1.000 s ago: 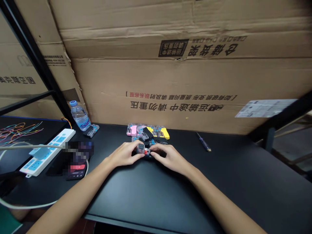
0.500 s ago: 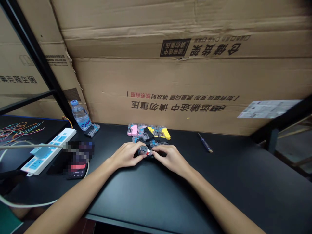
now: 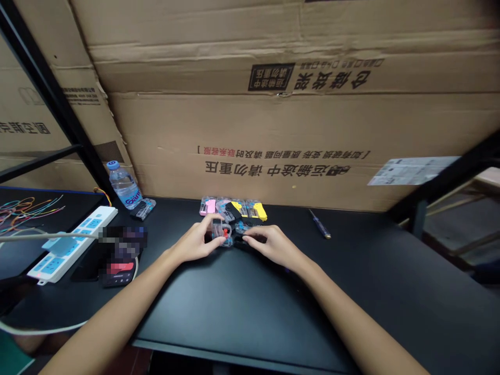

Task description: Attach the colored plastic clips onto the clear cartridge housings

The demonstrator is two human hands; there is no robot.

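My left hand pinches a small clear plastic gadget with a red part, lifted slightly over the black table. My right hand rests just to its right, fingers curled down on a dark small piece on the table; what it grips is unclear. Behind both hands lies a cluster of similar small gadgets in pink, yellow, black and clear blue.
A large cardboard box wall stands behind the table. A screwdriver lies to the right. At left are a water bottle, a white power strip, another clear gadget and a black metal frame post.
My left hand has tilted and raised the clear gadget toward the cluster, and my right hand has come off it and dropped to the table beside it.
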